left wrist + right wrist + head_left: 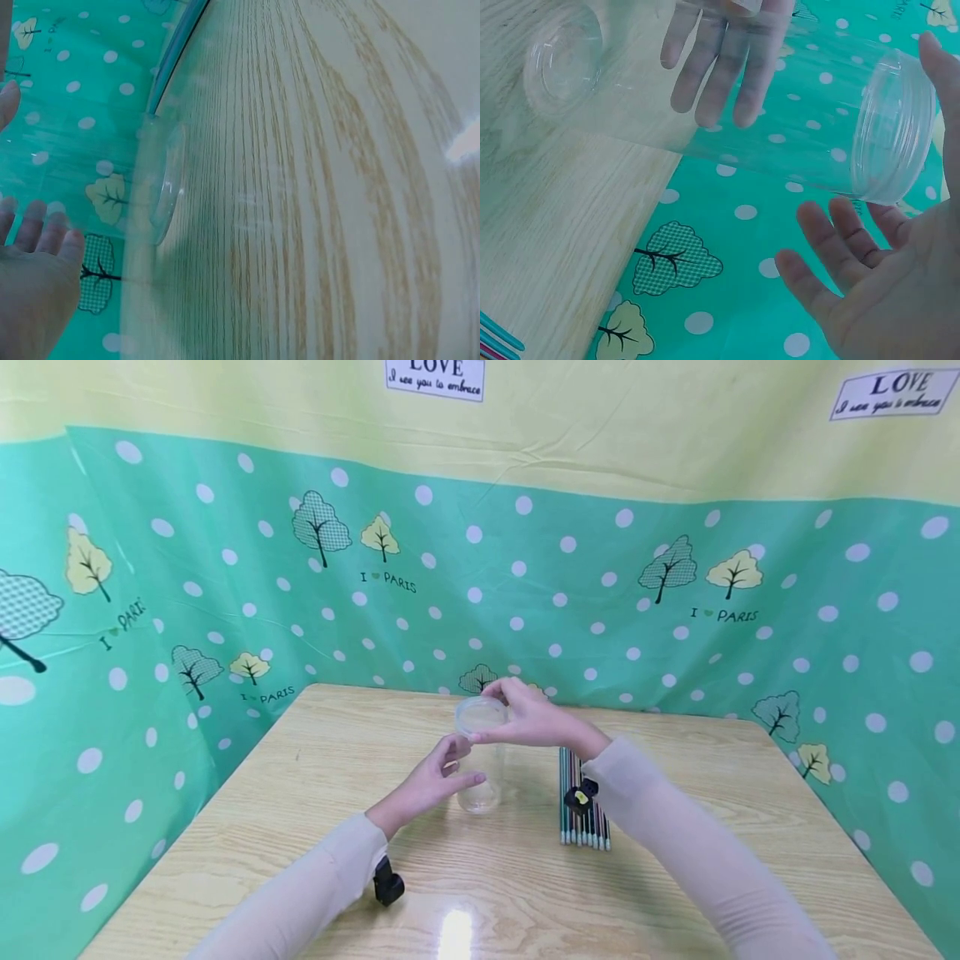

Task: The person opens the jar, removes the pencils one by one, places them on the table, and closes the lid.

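A tall clear plastic jar (480, 785) stands upright on the table, and nothing shows inside it. Its clear ridged lid (896, 127) is at the top, held by my right hand (528, 718) between thumb and fingers. Lower down, my left hand (435, 777) holds the jar's side, thumb in front and fingers at the left and back. Those left fingers (724, 67) show through the clear wall in the right wrist view. The jar's round base (171, 187) meets the tabletop in the left wrist view.
Several pencils (566, 810) lie side by side on the wooden table (315, 827), right of the jar and under my right wrist. A green and yellow printed curtain (420, 635) hangs along the table's back and sides.
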`<state>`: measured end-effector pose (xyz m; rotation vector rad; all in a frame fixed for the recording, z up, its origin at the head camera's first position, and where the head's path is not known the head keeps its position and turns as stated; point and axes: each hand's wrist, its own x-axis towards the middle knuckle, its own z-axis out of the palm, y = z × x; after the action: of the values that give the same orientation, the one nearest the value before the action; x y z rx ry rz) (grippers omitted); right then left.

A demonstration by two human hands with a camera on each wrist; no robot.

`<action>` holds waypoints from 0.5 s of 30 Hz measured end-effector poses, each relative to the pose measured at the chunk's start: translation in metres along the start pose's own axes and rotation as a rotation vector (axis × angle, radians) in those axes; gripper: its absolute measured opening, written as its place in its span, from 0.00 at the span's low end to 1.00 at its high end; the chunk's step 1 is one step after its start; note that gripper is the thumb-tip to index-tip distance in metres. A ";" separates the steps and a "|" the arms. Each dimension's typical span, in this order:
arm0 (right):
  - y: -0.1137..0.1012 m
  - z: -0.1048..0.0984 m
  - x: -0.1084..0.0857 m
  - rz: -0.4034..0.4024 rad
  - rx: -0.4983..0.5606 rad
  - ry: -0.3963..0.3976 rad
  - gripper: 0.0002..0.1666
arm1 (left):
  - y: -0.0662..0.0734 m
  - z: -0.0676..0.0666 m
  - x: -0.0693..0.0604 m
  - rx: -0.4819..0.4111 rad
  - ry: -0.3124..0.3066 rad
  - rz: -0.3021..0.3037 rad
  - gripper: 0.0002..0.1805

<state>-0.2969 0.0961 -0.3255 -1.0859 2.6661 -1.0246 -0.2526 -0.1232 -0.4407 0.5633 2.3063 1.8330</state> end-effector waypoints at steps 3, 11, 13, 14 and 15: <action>-0.001 -0.002 -0.001 0.012 0.024 -0.037 0.50 | 0.000 0.000 -0.001 -0.004 0.002 0.003 0.40; -0.003 -0.015 -0.006 -0.004 0.190 -0.170 0.39 | 0.001 0.000 -0.001 0.010 0.002 -0.008 0.44; -0.002 -0.018 -0.007 -0.014 0.211 -0.197 0.39 | 0.001 0.000 0.000 0.013 0.004 -0.013 0.44; -0.002 -0.018 -0.008 -0.016 0.218 -0.209 0.39 | 0.001 0.000 0.000 0.014 0.008 -0.013 0.43; -0.001 -0.019 -0.008 -0.019 0.220 -0.220 0.39 | 0.001 0.000 0.000 0.014 0.013 -0.013 0.42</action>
<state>-0.2960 0.1111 -0.3111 -1.1084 2.3148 -1.1003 -0.2526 -0.1228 -0.4399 0.5388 2.3274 1.8211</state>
